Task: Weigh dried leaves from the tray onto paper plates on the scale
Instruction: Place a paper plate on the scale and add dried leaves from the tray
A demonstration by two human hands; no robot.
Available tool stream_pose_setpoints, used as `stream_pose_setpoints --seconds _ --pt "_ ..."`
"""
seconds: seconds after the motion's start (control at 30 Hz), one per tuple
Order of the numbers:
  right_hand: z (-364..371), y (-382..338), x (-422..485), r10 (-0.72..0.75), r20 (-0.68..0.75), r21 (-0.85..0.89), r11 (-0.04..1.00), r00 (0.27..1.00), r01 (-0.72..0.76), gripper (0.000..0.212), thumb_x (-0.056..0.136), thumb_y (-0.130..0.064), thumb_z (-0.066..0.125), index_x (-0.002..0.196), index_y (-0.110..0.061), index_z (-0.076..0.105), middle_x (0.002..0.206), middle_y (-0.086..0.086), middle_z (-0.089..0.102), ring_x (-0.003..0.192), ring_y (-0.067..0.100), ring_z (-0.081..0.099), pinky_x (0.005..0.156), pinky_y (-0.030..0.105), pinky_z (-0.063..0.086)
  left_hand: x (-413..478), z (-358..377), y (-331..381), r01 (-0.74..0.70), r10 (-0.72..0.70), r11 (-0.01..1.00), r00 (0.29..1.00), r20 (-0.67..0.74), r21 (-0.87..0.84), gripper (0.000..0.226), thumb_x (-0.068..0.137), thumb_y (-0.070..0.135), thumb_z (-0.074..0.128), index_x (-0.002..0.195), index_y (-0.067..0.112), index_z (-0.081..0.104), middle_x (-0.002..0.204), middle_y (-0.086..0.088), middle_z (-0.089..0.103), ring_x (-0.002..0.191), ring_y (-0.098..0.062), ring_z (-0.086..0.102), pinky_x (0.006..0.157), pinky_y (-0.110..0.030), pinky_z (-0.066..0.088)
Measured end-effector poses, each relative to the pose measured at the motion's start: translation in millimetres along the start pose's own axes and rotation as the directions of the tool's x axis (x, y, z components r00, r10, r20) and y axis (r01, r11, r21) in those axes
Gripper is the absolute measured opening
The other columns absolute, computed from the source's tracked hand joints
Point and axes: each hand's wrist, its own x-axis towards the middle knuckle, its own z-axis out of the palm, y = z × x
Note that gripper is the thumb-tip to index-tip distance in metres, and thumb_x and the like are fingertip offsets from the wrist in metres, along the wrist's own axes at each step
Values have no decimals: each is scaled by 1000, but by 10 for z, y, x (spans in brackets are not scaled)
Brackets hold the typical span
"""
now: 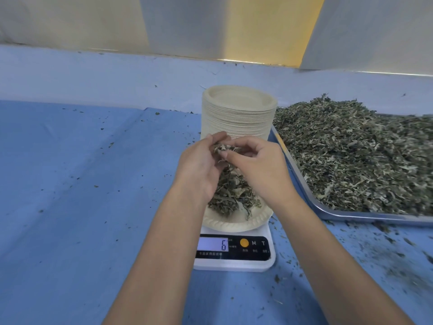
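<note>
A white scale (234,261) stands at the centre front; its display (212,245) reads 6. On it sits a paper plate (234,222) with a heap of dried leaves (230,195). Above the plate my left hand (199,165) and my right hand (260,167) meet, and both pinch a small clump of leaves (225,148) between curled fingers. A metal tray (351,215) piled with dried leaves (356,156) lies at the right.
A tall stack of paper plates (237,113) stands just behind the scale, beside the tray's left corner. Blue cloth (82,184) covers the table, with leaf crumbs scattered on it, thickest at the front right. A pale wall runs along the back.
</note>
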Motion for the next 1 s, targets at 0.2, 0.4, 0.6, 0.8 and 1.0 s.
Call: stream_pose_setpoints --seconds 0.2,0.4,0.6,0.8,1.0 --pt "-108 17 68 67 -65 95 994 996 -61 15 77 -12 77 79 -25 70 71 -5 68 71 7 65 71 26 55 36 -129 106 -40 38 995 999 -21 -88 31 103 15 30 107 1 58 126 -16 58 114 -22 57 95 -28 44" --pt "-120 -3 58 74 -4 71 995 997 -74 13 76 -11 77 77 -21 70 68 -5 66 67 6 61 68 23 54 20 -154 136 -57 54 995 998 -40 -77 31 103 15 31 97 5 59 123 -14 60 107 -20 59 96 -28 45" --pt "-170 -50 27 77 209 4 997 975 -80 10 77 -10 77 79 -18 72 65 -5 67 56 2 59 56 14 48 7 -157 142 -51 48 997 998 -49 -51 32 102 15 31 94 6 60 105 -9 64 102 -18 60 91 -26 46" --pt "-182 28 26 116 220 -151 985 969 -84 5 76 -25 77 80 -22 75 72 -4 71 64 1 59 63 19 45 -1 -165 131 -51 49 998 997 -60 -37 32 102 15 33 94 6 62 96 -6 66 98 -17 62 92 -27 47" --pt "-138 71 67 81 138 -112 992 987 -65 15 80 -12 72 77 -27 73 64 -13 66 58 -3 56 53 12 43 -11 -163 130 -44 44 999 999 -3 0 28 100 13 35 96 7 62 99 -6 67 98 -16 64 93 -27 48"
